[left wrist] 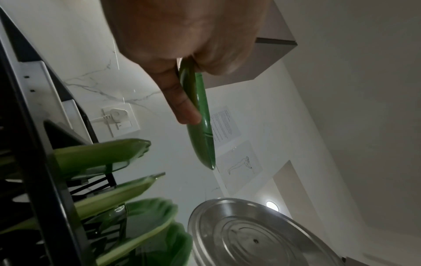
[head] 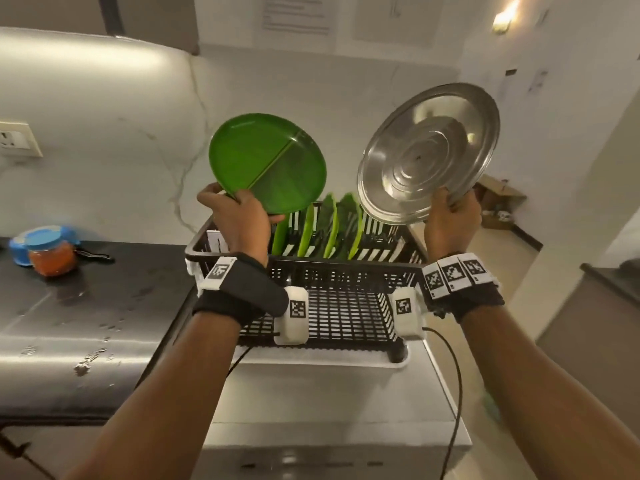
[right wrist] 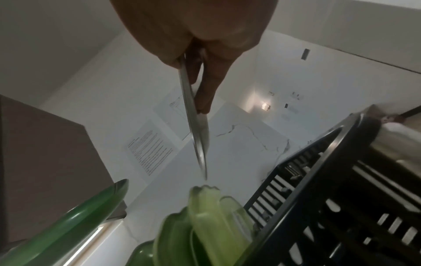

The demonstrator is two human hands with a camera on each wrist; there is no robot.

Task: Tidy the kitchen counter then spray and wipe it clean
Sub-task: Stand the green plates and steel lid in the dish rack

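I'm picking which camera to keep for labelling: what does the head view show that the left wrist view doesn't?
Only the head view: the orange-filled jar with a blue lid on the dark counter, and the right hand gripping the round steel plate.
Only the left wrist view: the white wall socket with a plug.
Both: the left hand gripping the round green divided plate, and the green plates standing in the black dish rack.

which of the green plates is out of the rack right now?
The round divided green plate, gripped at its lower edge by the left hand above the black dish rack. The other green plates stand on edge in its slots.
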